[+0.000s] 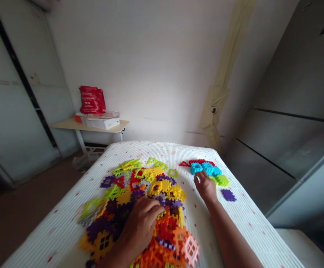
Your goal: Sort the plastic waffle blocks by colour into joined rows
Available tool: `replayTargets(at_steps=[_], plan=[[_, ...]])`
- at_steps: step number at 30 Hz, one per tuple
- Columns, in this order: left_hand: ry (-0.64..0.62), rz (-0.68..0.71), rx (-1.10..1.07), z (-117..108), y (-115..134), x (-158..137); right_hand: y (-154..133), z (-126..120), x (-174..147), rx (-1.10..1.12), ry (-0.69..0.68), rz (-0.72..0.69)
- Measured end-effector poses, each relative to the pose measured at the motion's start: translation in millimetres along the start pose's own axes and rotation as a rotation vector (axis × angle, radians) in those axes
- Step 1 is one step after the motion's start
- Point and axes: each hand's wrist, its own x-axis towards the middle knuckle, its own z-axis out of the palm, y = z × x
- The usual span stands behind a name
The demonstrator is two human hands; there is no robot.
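A large mixed pile of plastic interlocking building tiles (166, 223) in yellow, orange, purple, green and red lies in front of me. My left hand (142, 221) rests on its middle, fingers curled down among the tiles; whatever they grip is hidden. To the right, my right hand (206, 187) is at the near edge of a group of blue tiles (207, 167). Its fingers are bent and close together, and their contents cannot be made out. Red tiles (202, 162) lie behind the blue ones, lime-green tiles (222, 181) in front, and a purple tile (228, 195) nearer still.
The tiles lie on a bed-like surface with a white, red-speckled ribbed cover (251, 223). At the back left, a small table (67, 124) carries a red bag (92, 99) and a white box (103, 123). Grey cabinets (287, 123) stand along the right side.
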Motion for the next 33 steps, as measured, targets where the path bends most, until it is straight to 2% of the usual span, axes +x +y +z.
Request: replayTargets(at_steps=[4,7,10,12,13,15,18,22,26,33], plan=[[-0.001,-0.003,-0.093,-20,8,1,-18,16,-8,0.047,-0.132,-0.19],[0.046,-0.074,-0.123,-50,-9,-1,-18,23,-10,0.076,-0.219,-0.221],[0.145,-0.421,-0.04,-83,-49,-7,-13,25,-9,0.1,-0.255,-0.182],[0.096,-0.688,0.054,-96,-81,-14,-11,25,-8,0.109,-0.257,-0.154],[0.069,-0.734,0.071,-98,-96,-18,-11,25,-8,0.11,-0.255,-0.142],[0.026,-0.771,0.077,-95,-118,-26,-11,25,-7,0.106,-0.251,-0.128],[-0.004,-0.807,0.075,-79,-134,-37,-11,26,-7,0.108,-0.252,-0.123],[-0.015,-0.841,0.041,-61,-136,-42,-10,27,-7,0.125,-0.247,-0.125],[0.003,-0.861,-0.002,-52,-137,-40,-10,25,-8,0.138,-0.249,-0.114],[0.145,-0.879,-0.083,-44,-143,-42,-13,21,-8,0.139,-0.276,-0.099]])
